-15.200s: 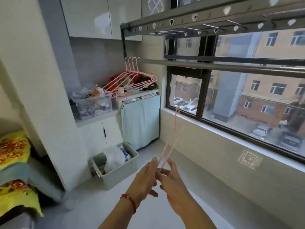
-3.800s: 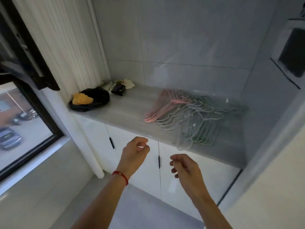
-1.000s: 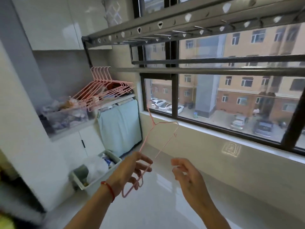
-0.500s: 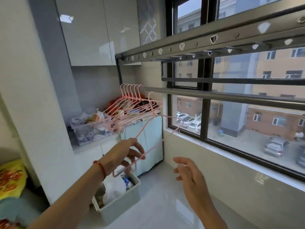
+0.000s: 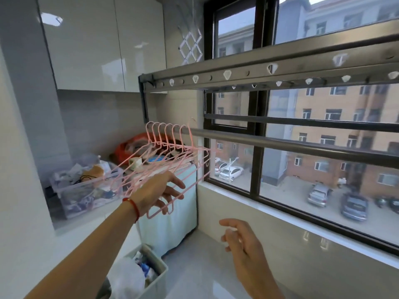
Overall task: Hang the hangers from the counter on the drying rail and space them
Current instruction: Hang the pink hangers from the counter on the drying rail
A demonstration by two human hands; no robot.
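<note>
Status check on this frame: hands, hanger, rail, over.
Left hand grips pink hanger, hook at the drying rail beside the hung bunch. Right hand open, empty. Nothing blocking the rail.

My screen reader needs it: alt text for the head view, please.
The left hand holds a pink hanger up to the drying rail, beside a bunch of pink hangers already hooked there. The right hand hangs open below.

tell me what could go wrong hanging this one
The left hand holds the pink hanger by its lower corner, far from the hook, so the hook may miss the drying rail. It also sits against the bunched hangers and could tangle with them. The right hand is open and gives no support.
</note>
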